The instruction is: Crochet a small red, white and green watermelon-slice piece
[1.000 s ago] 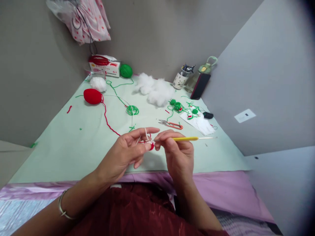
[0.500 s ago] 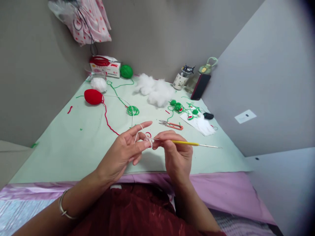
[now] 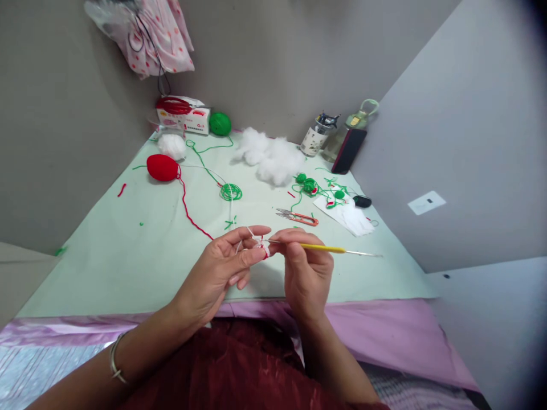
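Between thumb and fingers, my left hand (image 3: 217, 265) pinches a small white and red crochet piece (image 3: 265, 248). White yarn (image 3: 231, 208) runs from the table up over my left index finger. A crochet hook (image 3: 322, 247) with a yellow grip and metal ends lies in my right hand (image 3: 307, 273), gripped between thumb and fingers. The hook's working end points left and meets the crochet piece; its exact place in the stitches is too small to tell. Red yarn (image 3: 188, 208) leads from the red yarn ball (image 3: 162, 168) towards my left hand.
Thread snips (image 3: 298, 217) lie just beyond my right hand. Further back are white stuffing (image 3: 276, 159), coiled green yarn (image 3: 231, 192), a white yarn ball (image 3: 171, 147) and a green one (image 3: 220, 123). Small green crochet pieces (image 3: 308, 185), a phone (image 3: 349, 151) and a pen cup (image 3: 314, 140) stand or lie right.
My left index finger has lowered and my left hand has shifted slightly right, closer to my right hand. More of the crochet piece's red edge shows. The hook stays in nearly the same place.
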